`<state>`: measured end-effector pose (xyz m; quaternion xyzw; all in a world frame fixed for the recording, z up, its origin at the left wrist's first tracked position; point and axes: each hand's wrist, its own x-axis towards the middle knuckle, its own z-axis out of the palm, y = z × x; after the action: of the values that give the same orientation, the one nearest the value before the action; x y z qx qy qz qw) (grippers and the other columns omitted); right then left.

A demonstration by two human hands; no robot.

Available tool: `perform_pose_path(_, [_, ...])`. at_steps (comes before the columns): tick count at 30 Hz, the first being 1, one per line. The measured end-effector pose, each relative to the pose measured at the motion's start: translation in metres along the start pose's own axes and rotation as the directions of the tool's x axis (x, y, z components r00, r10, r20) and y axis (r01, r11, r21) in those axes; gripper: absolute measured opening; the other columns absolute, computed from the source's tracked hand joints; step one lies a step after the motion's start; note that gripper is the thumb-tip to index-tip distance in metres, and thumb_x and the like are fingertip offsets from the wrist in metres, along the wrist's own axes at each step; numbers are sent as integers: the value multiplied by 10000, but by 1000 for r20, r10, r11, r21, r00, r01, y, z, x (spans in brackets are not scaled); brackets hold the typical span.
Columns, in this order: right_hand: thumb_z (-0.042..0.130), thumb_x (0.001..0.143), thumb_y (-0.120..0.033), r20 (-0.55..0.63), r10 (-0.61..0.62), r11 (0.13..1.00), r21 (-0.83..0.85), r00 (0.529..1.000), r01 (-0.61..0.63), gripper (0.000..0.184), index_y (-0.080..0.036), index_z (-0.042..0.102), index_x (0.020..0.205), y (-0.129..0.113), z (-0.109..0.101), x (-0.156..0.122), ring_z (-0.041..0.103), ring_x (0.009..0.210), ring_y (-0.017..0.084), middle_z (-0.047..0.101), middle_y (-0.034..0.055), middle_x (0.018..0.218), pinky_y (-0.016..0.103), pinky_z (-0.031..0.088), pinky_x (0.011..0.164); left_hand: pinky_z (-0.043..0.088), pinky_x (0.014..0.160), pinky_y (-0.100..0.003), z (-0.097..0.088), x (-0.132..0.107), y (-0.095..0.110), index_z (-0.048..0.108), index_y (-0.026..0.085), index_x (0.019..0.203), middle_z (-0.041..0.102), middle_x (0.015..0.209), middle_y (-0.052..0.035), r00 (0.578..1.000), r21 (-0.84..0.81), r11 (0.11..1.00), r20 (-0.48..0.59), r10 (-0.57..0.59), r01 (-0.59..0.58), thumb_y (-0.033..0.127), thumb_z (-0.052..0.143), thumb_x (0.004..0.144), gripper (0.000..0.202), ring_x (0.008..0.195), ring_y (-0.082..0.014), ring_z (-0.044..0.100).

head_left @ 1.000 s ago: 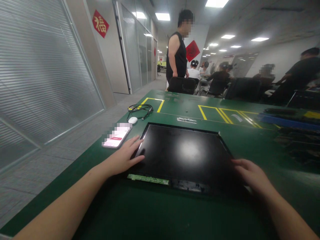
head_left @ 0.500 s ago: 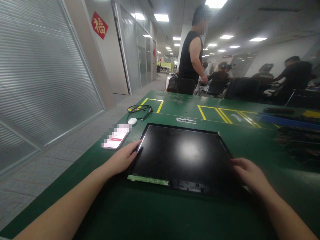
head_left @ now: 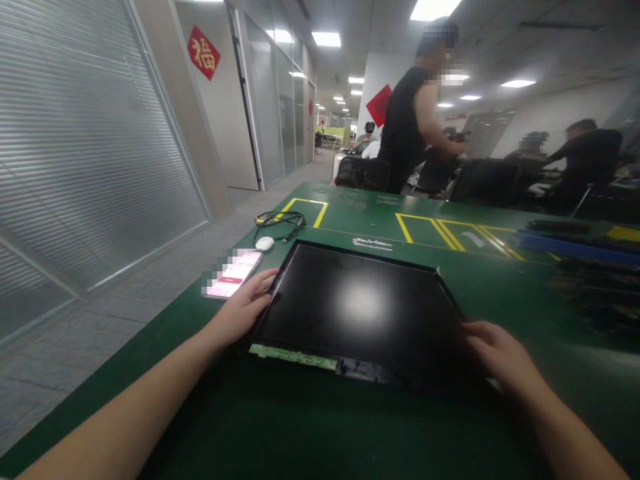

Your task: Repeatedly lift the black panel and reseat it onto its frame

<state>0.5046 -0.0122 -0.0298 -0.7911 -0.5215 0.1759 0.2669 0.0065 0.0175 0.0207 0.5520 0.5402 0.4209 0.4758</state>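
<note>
A black LCD screen panel (head_left: 320, 293) with a glossy face lies between my hands, a bright light reflection near its middle. Along its near edge, toward the left, runs a narrow green circuit board (head_left: 295, 358). My left hand (head_left: 249, 303) grips the panel's left edge, its fingertips partly behind the frame. On the opposite side my right hand (head_left: 500, 350) has hold of the right edge, thumb and fingers at the rim. The left side looks slightly raised and the panel a little tilted. What is under it is hidden.
The green table (head_left: 360, 200) has yellow tape markings. Left of the panel are a phone (head_left: 235, 273), a white mouse (head_left: 265, 244) and a coiled black cable (head_left: 280, 220). Blurred dark items and a blue strip (head_left: 565, 245) lie at right. People and chairs (head_left: 365, 173) stand beyond.
The panel's left side has lifted slightly and shifted left, with my left hand moving up along it. My right hand stays nearly still. A standing person in the background has moved right.
</note>
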Motion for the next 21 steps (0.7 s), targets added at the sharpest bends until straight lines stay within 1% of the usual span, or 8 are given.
perform_pose_path(2, [562,718,-361,4,14,1000,-7,1000,-14,397,-193,768,1013,-3,-1,-1,684,839,265,741,120,995,378,523,730,571,933,-445,3,-1,4,558,227,1345,614,1466,-134,999,-124,992,-28,-33,29,300,736,715,659,1330,-381,568])
perform_pose_path(4, [553,721,-354,9,23,1000,-14,1000,-23,395,-191,765,1013,-6,-2,-3,684,865,271,737,125,1022,386,524,751,598,860,-413,4,-2,6,585,232,1284,650,1429,-124,998,-207,978,-48,-48,37,298,780,671,647,1241,-363,644])
perform_pose_path(9, [524,744,-351,46,83,996,-23,996,-82,445,-167,738,1089,-13,-3,-7,686,899,285,727,145,1063,394,527,748,605,711,-321,7,-2,8,649,216,1116,747,1277,-94,989,-285,958,-126,-74,36,243,819,604,540,964,-273,761])
perform_pose_path(14, [512,760,-350,60,91,996,-2,994,-91,463,-157,721,1126,-12,-1,-6,686,886,282,721,156,1081,397,529,741,584,609,-257,13,-5,14,687,203,1020,804,1096,-53,967,-316,946,-210,-145,73,141,773,652,383,742,-186,758])
perform_pose_path(18, [513,760,-354,60,108,994,-10,992,-107,467,-159,723,1129,-11,-2,-6,684,906,287,709,163,1126,386,530,710,566,549,-212,14,-5,17,698,198,976,812,1011,-25,942,-403,908,-247,-227,113,38,717,718,305,644,-141,737])
perform_pose_path(21, [511,764,-357,68,126,992,-16,990,-125,478,-156,721,1143,-13,-3,-6,685,847,273,709,162,1103,379,530,680,564,514,-202,15,-3,16,688,200,1001,807,923,-10,930,-442,886,-247,-274,143,-1,670,775,303,592,-131,730])
